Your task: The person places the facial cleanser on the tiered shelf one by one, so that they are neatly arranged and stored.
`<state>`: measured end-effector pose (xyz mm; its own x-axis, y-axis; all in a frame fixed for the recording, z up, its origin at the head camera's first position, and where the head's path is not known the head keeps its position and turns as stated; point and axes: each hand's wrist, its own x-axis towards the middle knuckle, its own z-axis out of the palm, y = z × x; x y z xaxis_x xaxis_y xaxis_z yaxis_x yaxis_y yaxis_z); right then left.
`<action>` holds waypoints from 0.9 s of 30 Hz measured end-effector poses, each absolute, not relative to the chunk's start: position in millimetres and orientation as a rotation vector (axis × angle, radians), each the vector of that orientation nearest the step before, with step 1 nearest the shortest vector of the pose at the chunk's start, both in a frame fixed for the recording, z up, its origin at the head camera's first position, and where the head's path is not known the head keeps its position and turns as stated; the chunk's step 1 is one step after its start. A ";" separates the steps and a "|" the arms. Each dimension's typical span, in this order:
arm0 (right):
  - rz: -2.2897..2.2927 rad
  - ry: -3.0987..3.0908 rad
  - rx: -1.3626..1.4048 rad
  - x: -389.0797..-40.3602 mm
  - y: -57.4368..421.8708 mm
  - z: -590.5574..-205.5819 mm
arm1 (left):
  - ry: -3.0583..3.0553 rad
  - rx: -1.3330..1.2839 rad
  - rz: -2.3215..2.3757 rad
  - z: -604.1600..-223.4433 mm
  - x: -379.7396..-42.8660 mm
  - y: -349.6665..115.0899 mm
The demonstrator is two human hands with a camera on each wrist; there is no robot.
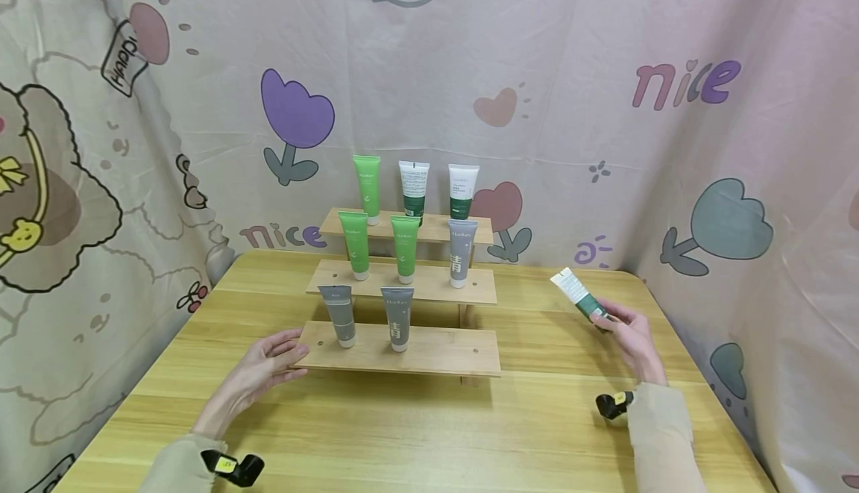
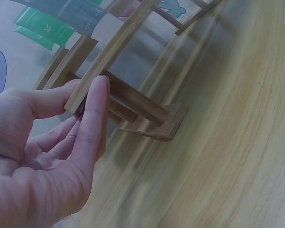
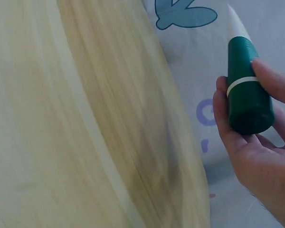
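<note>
My left hand (image 1: pixel 268 365) pinches the left end of the lowest board of a three-tier wooden display rack (image 1: pixel 436 359), thumb above and fingers below. In the right part of the head view, my right hand (image 1: pixel 631 333) grips a white and green squeeze tube (image 1: pixel 582 299) near its green cap, the white crimped end tilted up to the left. The right wrist view shows this tube's green cap end (image 3: pixel 249 109) between thumb and fingers. On the lowest board stand two grey tubes, one at the left (image 1: pixel 340 315) and a grey tube in the middle (image 1: pixel 398 318).
The middle board holds two green tubes (image 1: pixel 406 247) and a grey-blue tube (image 1: pixel 460 253). Up top stand a green tube (image 1: pixel 368 187) and two white and green tubes (image 1: pixel 463 191). A patterned curtain (image 1: pixel 550 23) hangs behind the wooden table (image 1: pixel 537 433).
</note>
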<state>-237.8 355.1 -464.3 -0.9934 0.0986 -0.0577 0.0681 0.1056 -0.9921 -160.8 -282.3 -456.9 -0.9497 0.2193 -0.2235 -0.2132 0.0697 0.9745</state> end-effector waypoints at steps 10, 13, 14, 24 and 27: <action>2.455 -1.870 0.006 -239.4 340.4 -453.0 | 2.042 0.017 1.949 -457.4 -160.9 -282.5; 2.464 -1.804 0.010 -240.5 334.4 -448.4 | 2.039 0.016 1.954 -457.8 -161.0 -282.5; 2.475 -1.785 0.004 -240.8 332.4 -446.7 | 2.038 0.018 1.955 -458.0 -161.0 -282.4; 2.927 -1.422 -0.076 -239.8 316.6 -431.2 | 2.029 0.022 1.960 -459.8 -161.6 -283.4; 3.102 -1.210 -0.195 -240.9 310.1 -428.2 | 2.027 0.016 1.959 -459.7 -161.6 -283.4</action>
<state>-240.9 310.1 -428.2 -0.9744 -0.1375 -0.1777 0.2215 -0.7205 -0.6572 -161.6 -283.4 -459.7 -0.9484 0.2284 -0.2199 -0.2120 0.0587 0.9755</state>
